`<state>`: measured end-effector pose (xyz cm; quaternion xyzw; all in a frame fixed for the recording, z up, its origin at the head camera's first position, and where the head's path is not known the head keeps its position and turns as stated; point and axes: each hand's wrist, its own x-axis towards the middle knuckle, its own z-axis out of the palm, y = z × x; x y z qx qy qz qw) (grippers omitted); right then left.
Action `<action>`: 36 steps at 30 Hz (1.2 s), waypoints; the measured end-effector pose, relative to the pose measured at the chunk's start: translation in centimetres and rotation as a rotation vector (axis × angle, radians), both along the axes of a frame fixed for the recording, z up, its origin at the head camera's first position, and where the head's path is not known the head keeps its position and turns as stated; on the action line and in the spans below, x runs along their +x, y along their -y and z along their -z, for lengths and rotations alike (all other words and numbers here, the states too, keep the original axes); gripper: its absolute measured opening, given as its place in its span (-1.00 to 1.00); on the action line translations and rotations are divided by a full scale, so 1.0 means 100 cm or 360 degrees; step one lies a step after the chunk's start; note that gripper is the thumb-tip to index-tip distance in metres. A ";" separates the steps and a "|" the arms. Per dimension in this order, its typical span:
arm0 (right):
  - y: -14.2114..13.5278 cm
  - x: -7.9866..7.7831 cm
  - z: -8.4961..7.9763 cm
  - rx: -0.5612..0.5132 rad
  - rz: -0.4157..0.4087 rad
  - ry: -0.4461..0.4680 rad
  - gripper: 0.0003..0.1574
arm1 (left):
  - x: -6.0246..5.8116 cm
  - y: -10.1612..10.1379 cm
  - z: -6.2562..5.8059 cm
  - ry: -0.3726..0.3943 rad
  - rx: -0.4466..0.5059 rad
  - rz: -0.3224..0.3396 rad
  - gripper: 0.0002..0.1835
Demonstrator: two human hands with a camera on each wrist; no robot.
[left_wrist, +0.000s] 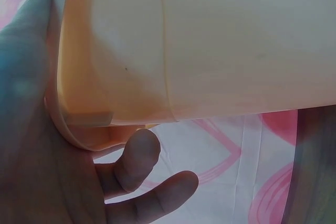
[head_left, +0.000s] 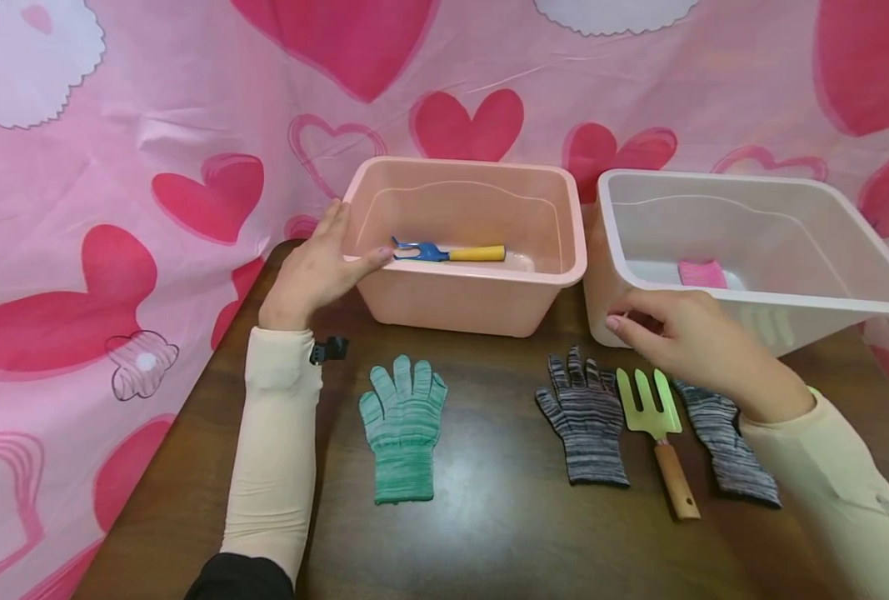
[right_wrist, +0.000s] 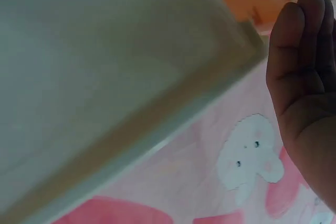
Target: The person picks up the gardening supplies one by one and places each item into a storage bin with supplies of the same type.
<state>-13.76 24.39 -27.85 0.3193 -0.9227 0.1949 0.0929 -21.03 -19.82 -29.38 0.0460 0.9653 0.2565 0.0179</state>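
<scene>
My left hand [head_left: 311,273] grips the front left corner of a pink plastic bin [head_left: 451,304]. The thumb lies over the front rim, and in the left wrist view bent fingers [left_wrist: 137,161] show below the rim. Inside that bin is a blue hand cultivator [head_left: 450,252] with a yellow handle. Loosely bent and holding nothing that I can see, my right hand [head_left: 684,337] hovers in front of a white plastic bin [head_left: 759,187]. A small pink piece [head_left: 702,274], its kind unclear, lies in the white bin.
On the dark wooden table [head_left: 489,517] lie a green knit glove [head_left: 405,433], a grey striped glove [head_left: 585,421] and a second grey glove [head_left: 729,442], partly behind my right arm. Between the grey gloves is a green hand fork [head_left: 656,417]. A pink heart-patterned cloth [head_left: 189,350] hangs behind.
</scene>
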 end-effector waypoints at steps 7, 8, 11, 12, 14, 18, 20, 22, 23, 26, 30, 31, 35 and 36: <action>-0.019 0.026 0.033 0.0035 0.0094 0.0047 -0.93 | 0.000 0.004 0.001 0.0030 0.0012 -0.0006 0.21; -0.021 0.030 0.037 0.0051 0.0126 0.0096 -0.96 | 0.000 0.005 0.001 0.0031 0.0014 -0.0007 0.21; -0.026 0.041 0.050 0.0095 0.0228 0.0274 -0.94 | 0.001 0.006 0.001 0.0036 0.0021 -0.0012 0.21; -0.028 0.044 0.055 0.0120 0.0263 0.0333 -0.91 | 0.000 0.006 0.001 0.0036 0.0024 -0.0011 0.21; -0.032 0.051 0.064 0.0176 0.0335 0.0448 -0.86 | 0.000 0.006 0.001 0.0038 0.0027 -0.0014 0.21; -0.039 0.066 0.081 0.0327 0.0449 0.0624 -0.70 | 0.000 0.006 0.001 0.0038 0.0020 -0.0020 0.21; -0.042 0.073 0.088 0.0388 0.0482 0.0700 -0.64 | 0.001 0.006 0.001 0.0034 0.0013 -0.0024 0.21; -0.044 0.079 0.093 0.0430 0.0509 0.0745 -0.61 | 0.001 0.007 0.001 0.0017 -0.0002 -0.0022 0.21; -0.045 0.082 0.095 0.0447 0.0523 0.0760 -0.60 | 0.001 0.007 0.001 0.0005 -0.0008 -0.0019 0.20; -0.047 0.089 0.100 0.0493 0.0579 0.0807 -0.53 | 0.002 0.009 0.000 -0.0018 -0.0022 -0.0018 0.19; -0.047 0.097 0.105 0.0543 0.0631 0.0871 -0.36 | 0.004 0.010 0.000 -0.0014 -0.0025 -0.0025 0.19; -0.047 0.098 0.107 0.0543 0.0639 0.0892 -0.34 | 0.004 0.011 0.000 -0.0015 -0.0024 -0.0024 0.19; -0.048 0.103 0.110 0.0534 0.0667 0.0956 -0.38 | 0.005 0.012 0.001 -0.0028 -0.0019 -0.0025 0.20; -0.048 0.104 0.111 0.0526 0.0665 0.0957 -0.42 | 0.005 0.012 0.001 -0.0031 -0.0017 -0.0027 0.20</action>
